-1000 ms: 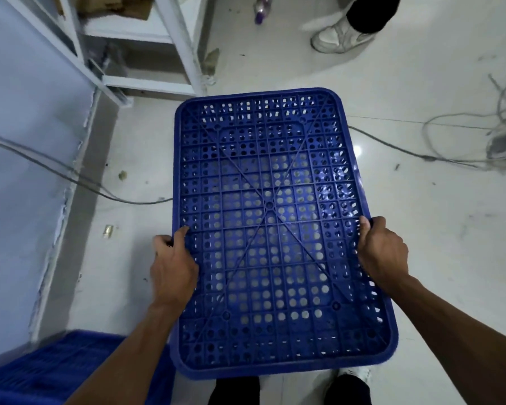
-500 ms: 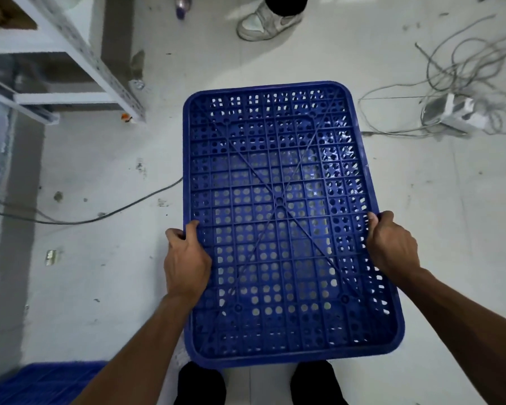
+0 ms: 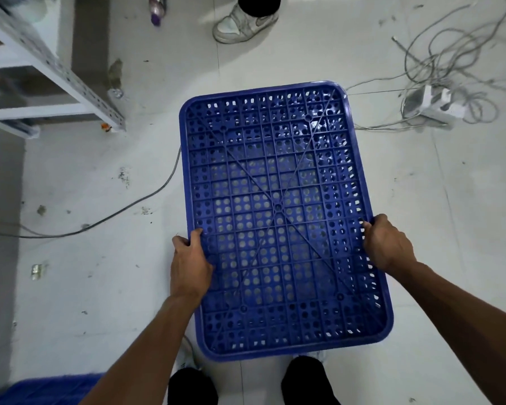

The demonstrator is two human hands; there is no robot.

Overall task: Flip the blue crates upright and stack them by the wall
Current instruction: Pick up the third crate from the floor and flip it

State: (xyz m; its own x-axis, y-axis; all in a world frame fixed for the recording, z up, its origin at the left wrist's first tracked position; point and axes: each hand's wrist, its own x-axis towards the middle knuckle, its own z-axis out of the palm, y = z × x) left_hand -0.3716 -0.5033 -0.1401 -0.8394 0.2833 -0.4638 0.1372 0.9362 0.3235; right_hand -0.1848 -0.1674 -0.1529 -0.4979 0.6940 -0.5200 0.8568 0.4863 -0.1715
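Note:
A blue perforated crate [image 3: 278, 182] hangs in front of me above the floor, its ribbed underside with the crossed diagonals facing up at the camera. My left hand [image 3: 189, 264] grips its left long edge, thumb on top and fingers curled under. On the opposite long edge my right hand [image 3: 387, 247] grips the same way. A corner of another blue crate [image 3: 41, 388] shows at the bottom left.
A white metal shelf frame [image 3: 56, 68] stands at the upper left. A grey cable [image 3: 123, 209] crosses the floor on the left, and tangled cables with a power strip [image 3: 433, 103] lie upper right. Another person's white shoe [image 3: 240, 23] and a bottle [image 3: 157, 8] are at the top.
The view has swung to the right: the wall and the other crate slid out on the left, the cables and power strip came in. Both hands keep the same grip on the crate.

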